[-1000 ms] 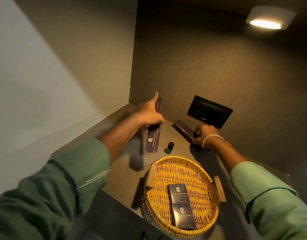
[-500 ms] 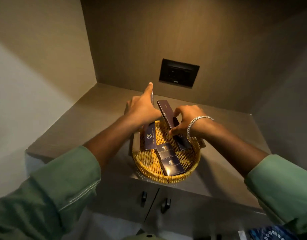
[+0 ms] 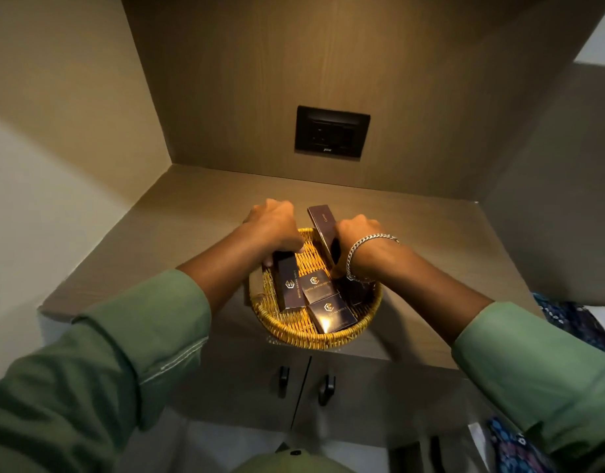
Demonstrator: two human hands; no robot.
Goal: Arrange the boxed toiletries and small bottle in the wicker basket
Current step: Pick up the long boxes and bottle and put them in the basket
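Basket of yellow wicker sits at the front edge of the desk, above two cupboard doors with dark handles; my left hand is closed on the far end of a long dark box that lies flat along the basket's left side; my right hand, bracelet at the wrist, grips a second long box, which stands tilted with its top end raised above the far rim; two small square boxes lie in the middle, one touching the flat long box, the other nearer me; I cannot see the small bottle; a black socket plate is on the back wall.
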